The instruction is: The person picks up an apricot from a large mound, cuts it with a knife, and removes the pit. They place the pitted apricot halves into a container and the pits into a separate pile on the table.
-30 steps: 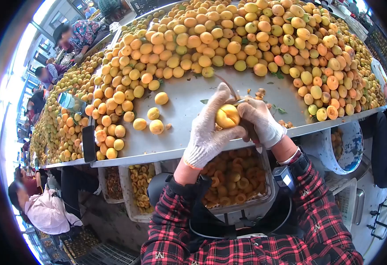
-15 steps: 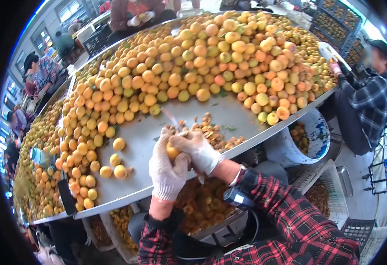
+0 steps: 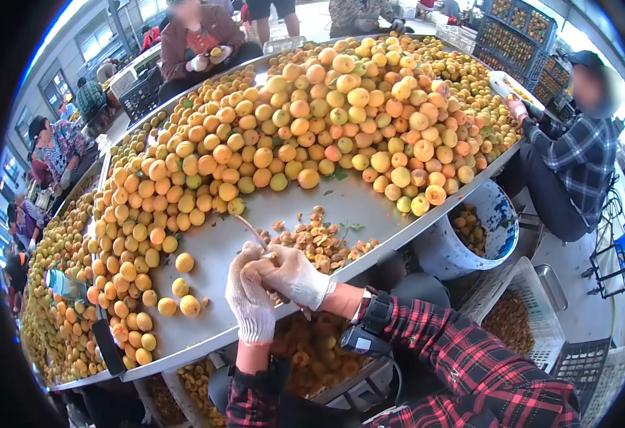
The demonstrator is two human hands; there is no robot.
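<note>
My left hand (image 3: 250, 296), in a white glove, has its fingers closed against my right hand; whatever it holds is hidden. My right hand (image 3: 300, 277), also gloved, is closed on a thin tool (image 3: 250, 230) that points up and left. Both hands are together over the near edge of the metal table (image 3: 209, 267). Just beyond them lies a heap of stones and scraps (image 3: 319, 242). A large pile of orange-yellow fruit (image 3: 277, 128) curves round behind. Below my hands sits a container of opened fruit (image 3: 316, 360).
A stained white bucket (image 3: 434, 246) and a pale crate of brown stones (image 3: 541, 321) stand at the right. A person in a plaid shirt (image 3: 576, 160) sits beyond them, another (image 3: 202, 43) across the pile. A dark block (image 3: 107, 346) is on the left table edge.
The view has shifted, so the table scene sits a little differently. The yellow fruit seen between my hands before is now out of sight, and my hands are pressed closer together.
</note>
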